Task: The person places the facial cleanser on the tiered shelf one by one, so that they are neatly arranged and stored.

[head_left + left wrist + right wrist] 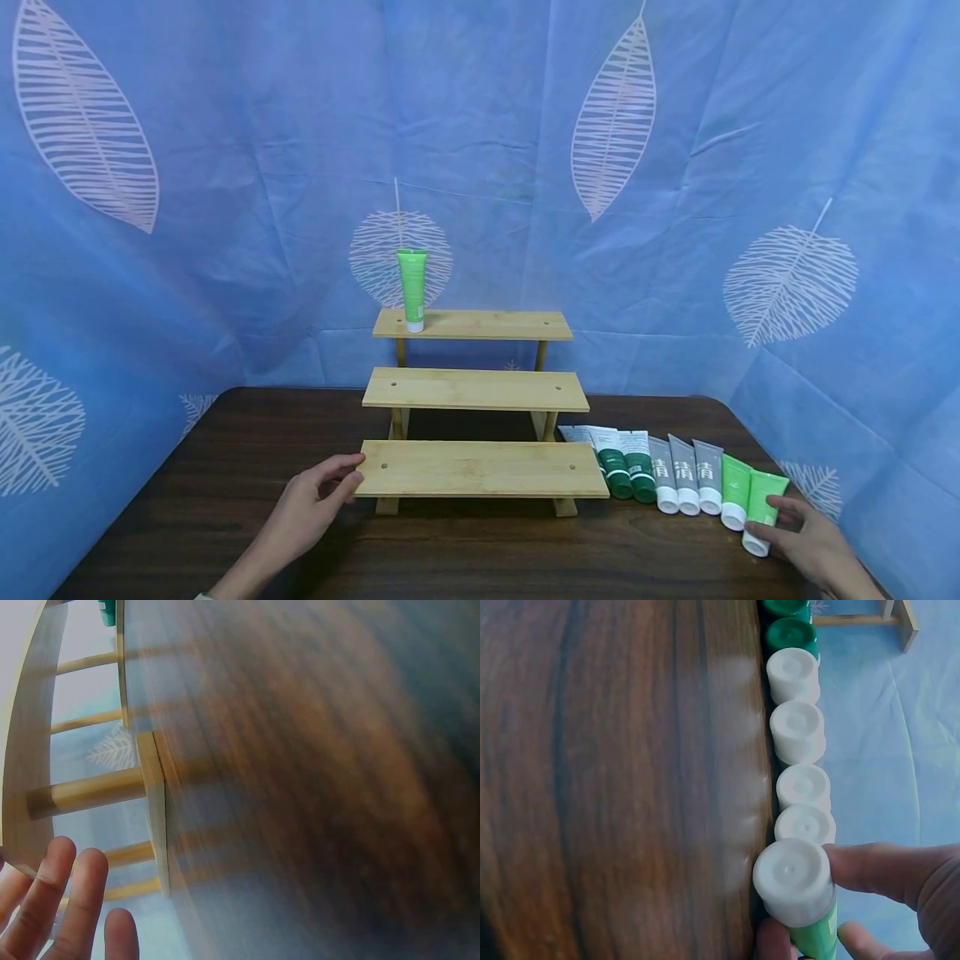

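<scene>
A three-tier wooden display stand (pixel 480 468) stands on the dark table. My left hand (pixel 315 498) touches the left end of its lowest board with thumb and index finger; in the left wrist view, the other fingers (pixel 86 889) extend loosely beside it. At the right, my right hand (pixel 806 542) grips the outermost light green tube (pixel 765 496) by its sides, near the white cap (pixel 793 877). This tube lies at the end of a row, next to another light green tube (pixel 735 487). One more green tube (pixel 413 287) stands cap-down on the top board, left side.
Several grey tubes (pixel 684 475) with white caps and dark green-and-white tubes (pixel 637 467) lie side by side, right of the stand. The farthest is partly hidden behind the lowest board. A blue cloth (pixel 480 125) with white leaf prints hangs behind the table (pixel 300 433).
</scene>
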A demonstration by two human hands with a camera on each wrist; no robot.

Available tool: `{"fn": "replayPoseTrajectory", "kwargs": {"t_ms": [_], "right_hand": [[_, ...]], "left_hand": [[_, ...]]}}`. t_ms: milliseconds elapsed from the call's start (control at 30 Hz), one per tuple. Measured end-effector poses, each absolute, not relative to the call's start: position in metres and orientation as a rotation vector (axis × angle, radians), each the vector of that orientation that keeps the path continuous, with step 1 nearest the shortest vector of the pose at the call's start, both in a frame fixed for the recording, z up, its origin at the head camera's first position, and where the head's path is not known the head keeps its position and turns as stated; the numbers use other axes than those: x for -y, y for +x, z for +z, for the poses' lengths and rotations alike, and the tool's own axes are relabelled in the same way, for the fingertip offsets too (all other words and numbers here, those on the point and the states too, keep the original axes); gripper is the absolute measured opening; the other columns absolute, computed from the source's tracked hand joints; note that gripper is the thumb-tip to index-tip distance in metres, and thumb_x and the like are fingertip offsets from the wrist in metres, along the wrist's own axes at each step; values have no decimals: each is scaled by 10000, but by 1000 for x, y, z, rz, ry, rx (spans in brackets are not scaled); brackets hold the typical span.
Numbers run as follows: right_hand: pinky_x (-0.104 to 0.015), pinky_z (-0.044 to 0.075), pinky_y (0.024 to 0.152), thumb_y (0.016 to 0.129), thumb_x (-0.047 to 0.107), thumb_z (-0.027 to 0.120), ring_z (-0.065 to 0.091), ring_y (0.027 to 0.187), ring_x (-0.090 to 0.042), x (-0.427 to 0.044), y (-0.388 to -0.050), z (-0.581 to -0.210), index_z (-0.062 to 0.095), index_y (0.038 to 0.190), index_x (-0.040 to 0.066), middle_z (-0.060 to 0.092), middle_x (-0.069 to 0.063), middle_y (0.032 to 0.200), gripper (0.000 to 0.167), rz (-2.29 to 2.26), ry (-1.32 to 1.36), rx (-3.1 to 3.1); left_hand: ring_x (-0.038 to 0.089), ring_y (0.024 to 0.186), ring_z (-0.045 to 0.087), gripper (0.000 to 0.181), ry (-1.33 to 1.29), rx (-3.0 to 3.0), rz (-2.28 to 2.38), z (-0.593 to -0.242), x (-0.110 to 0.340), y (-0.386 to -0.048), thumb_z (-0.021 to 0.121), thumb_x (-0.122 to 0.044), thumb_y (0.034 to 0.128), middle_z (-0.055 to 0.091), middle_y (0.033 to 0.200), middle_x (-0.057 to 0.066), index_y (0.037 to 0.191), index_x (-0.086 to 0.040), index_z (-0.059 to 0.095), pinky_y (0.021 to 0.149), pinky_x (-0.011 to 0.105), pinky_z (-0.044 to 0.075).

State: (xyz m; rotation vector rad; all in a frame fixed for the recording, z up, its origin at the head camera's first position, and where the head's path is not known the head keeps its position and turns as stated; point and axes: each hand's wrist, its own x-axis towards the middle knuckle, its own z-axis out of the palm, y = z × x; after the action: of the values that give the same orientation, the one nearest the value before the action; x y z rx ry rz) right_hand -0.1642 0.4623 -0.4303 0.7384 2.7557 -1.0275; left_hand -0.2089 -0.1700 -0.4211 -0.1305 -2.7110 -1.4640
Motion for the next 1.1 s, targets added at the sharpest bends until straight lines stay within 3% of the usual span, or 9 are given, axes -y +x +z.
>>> {"fn": "replayPoseTrajectory", "kwargs": {"t_ms": [367, 567, 767, 800, 867, 900, 967, 1000, 1100], "right_hand": [[-490, 549, 827, 872, 289, 818, 435, 1227, -618, -465, -170, -436, 236, 1445, -213, 376, -489, 1366, 959, -1187, 846, -2777], [-366, 580, 773, 951, 281, 741, 388, 1326, -602, -452, -175, -414, 123, 1525, -179, 272, -477, 1483, 960, -1350, 635, -2804], [-364, 579, 837, 1009, 374, 662, 337, 1398, -579, -424, -175, -384, 29, 1583, -111, 212, -434, 1553, 982, -1398, 506, -2822], [-344, 576, 830, 1009, 388, 660, 468, 1344, -506, -419, -174, -379, 29, 1587, -102, 220, -426, 1557, 987, -1407, 486, -2832], [-293, 563, 806, 1005, 386, 667, 643, 1165, -220, -410, -175, -372, 35, 1595, -86, 235, -415, 1557, 985, -1442, 450, -2857], [-256, 551, 786, 1005, 375, 670, 642, 1060, -48, -406, -175, -369, 41, 1595, -87, 245, -415, 1551, 978, -1457, 420, -2878], [-191, 522, 740, 999, 340, 689, 496, 899, 202, -398, -176, -365, 67, 1592, -88, 283, -412, 1532, 960, -1482, 371, -2939], [-169, 505, 719, 995, 324, 697, 401, 864, 266, -394, -176, -363, 80, 1591, -88, 300, -410, 1521, 952, -1493, 347, -2966], [-154, 500, 702, 989, 295, 709, 410, 862, 284, -383, -178, -358, 96, 1598, -71, 314, -407, 1515, 938, -1532, 294, -3011]], "left_hand": [[160, 768, 668, 347, -139, 2707, -1472, -423, 171, -210, 668, -236, 1010, 733, 1003, 18, 1329, -100, 673, 534, 300, 414], [157, 767, 664, 361, -131, 2713, -1464, -425, 172, -210, 669, -261, 1008, 734, 1005, 13, 1331, -98, 672, 539, 302, 416], [160, 765, 658, 340, -124, 2717, -1470, -423, 173, -209, 674, -252, 1006, 732, 1000, 10, 1319, -120, 683, 542, 297, 424], [159, 765, 658, 339, -127, 2718, -1467, -423, 173, -209, 674, -249, 1006, 731, 1001, 11, 1319, -120, 683, 544, 296, 423], [159, 767, 660, 339, -134, 2718, -1460, -423, 172, -210, 674, -244, 1006, 732, 1007, 16, 1320, -117, 683, 545, 295, 421], [158, 769, 659, 342, -137, 2719, -1457, -422, 172, -210, 674, -240, 1006, 731, 1011, 19, 1323, -112, 681, 545, 296, 419], [154, 771, 659, 349, -145, 2717, -1454, -422, 172, -210, 673, -240, 1007, 732, 1024, 22, 1327, -102, 677, 548, 298, 419], [152, 773, 659, 351, -147, 2717, -1452, -422, 171, -211, 671, -239, 1007, 732, 1028, 23, 1329, -98, 675, 552, 298, 420], [151, 775, 663, 351, -146, 2716, -1454, -422, 171, -211, 670, -235, 1008, 731, 1034, 24, 1330, -96, 674, 552, 298, 421]]}}
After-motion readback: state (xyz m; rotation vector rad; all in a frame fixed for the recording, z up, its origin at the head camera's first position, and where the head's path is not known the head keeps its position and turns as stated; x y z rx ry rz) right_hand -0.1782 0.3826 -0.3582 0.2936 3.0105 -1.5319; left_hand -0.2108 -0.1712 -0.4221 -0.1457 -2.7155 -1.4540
